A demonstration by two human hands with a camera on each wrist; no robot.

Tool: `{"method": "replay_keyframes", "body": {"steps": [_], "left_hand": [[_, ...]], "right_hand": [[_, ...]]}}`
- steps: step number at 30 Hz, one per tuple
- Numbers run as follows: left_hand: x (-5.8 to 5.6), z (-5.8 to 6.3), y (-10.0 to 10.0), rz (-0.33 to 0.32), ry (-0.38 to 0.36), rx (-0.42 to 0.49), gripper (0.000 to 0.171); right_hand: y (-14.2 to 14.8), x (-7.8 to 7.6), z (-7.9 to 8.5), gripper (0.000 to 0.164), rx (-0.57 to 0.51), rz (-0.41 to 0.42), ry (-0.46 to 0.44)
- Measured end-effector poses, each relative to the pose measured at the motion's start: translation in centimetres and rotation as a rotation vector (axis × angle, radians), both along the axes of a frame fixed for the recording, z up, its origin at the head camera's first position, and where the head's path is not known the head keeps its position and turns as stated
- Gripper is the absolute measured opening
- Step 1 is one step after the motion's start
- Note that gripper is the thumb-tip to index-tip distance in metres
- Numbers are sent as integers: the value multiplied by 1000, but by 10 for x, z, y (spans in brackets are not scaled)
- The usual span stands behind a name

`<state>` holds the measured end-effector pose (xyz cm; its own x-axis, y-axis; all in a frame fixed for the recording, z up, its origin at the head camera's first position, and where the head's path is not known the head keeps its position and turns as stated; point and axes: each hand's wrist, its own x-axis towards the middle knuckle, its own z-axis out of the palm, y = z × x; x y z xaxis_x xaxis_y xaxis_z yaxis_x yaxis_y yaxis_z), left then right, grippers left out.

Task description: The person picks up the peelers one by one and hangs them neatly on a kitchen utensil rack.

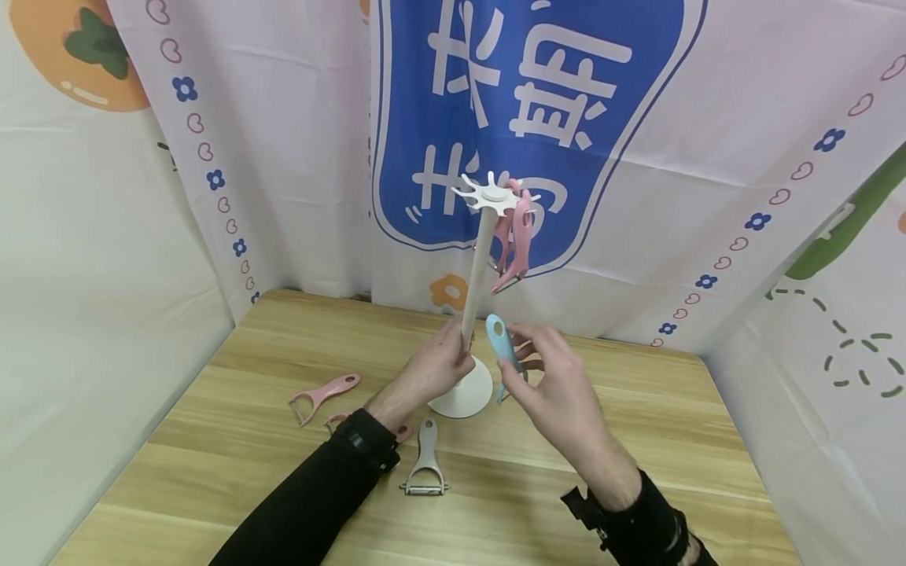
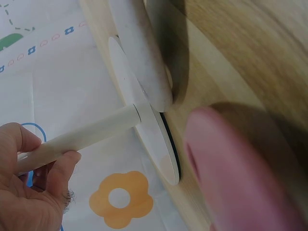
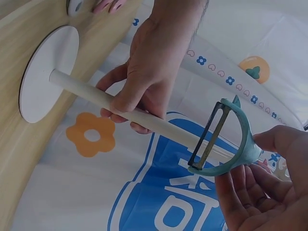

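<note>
A white stand (image 1: 478, 275) with a round base (image 1: 462, 393) and a ring of hooks on top rises from the table. My left hand (image 1: 440, 360) grips its pole low down; in the left wrist view, thumb and fingers wrap the pole (image 2: 91, 130). With my right hand (image 1: 559, 385) I pinch a light-blue peeler (image 1: 501, 339), handle hole up and blade end down, just right of the pole. The right wrist view shows the Y-shaped head of this blue peeler (image 3: 240, 144) and its metal blade. Pink peelers (image 1: 522, 236) hang from the right-side hooks.
On the wooden table (image 1: 637, 440) lie a grey peeler (image 1: 427, 448) in front of the base and a pink peeler (image 1: 329, 391) to the left. Another pink peeler (image 1: 404, 433) is partly hidden under my left forearm. A printed cloth (image 1: 304, 173) hangs behind the table.
</note>
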<state>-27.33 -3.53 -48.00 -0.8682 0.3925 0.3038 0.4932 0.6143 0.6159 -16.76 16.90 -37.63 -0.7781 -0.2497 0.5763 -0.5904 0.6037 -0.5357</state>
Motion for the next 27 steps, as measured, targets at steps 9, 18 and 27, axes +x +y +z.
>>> {"method": "replay_keyframes", "body": {"steps": [9, 18, 27], "left_hand": [[1, 0, -1, -3, 1, 1, 54], [-1, -1, -1, 3, -1, 5, 52], [-1, 0, 0, 0, -4, 11, 48]], "right_hand": [[-2, -1, 9, 43, -44, -9, 28], [-5, -2, 21, 44, -79, -14, 73], [-10, -4, 34, 46, -137, -30, 131]]}}
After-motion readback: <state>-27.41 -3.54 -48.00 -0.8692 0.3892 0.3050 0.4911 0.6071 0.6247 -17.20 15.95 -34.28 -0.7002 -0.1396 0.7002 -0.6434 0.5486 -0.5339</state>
